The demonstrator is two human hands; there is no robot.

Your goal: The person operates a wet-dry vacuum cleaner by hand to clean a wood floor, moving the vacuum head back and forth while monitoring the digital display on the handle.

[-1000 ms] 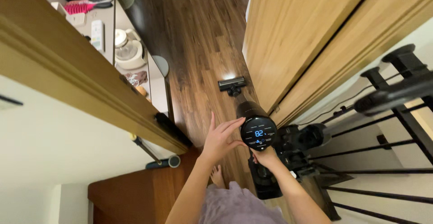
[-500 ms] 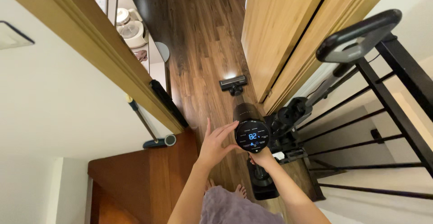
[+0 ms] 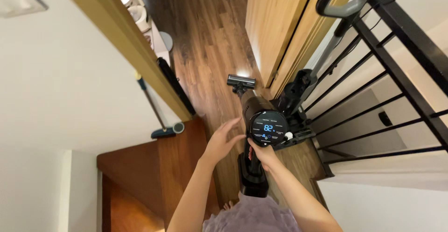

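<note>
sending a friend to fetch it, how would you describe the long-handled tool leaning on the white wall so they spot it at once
Start at the slanted wooden beam that crosses the white wall on the left of the wooden hallway floor. Just below it, a floor tool leans against the wall. It has a thin dark pole and a teal and grey head, unlike the black stick vacuum held in the right hand.

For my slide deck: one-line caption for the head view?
Right hand grips a cordless stick vacuum over wood floor; left hand hovers open beside its display.

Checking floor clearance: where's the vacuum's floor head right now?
In the head view, the floor head sits on the wooden floor ahead of the hands, just left of the wooden door.
</note>
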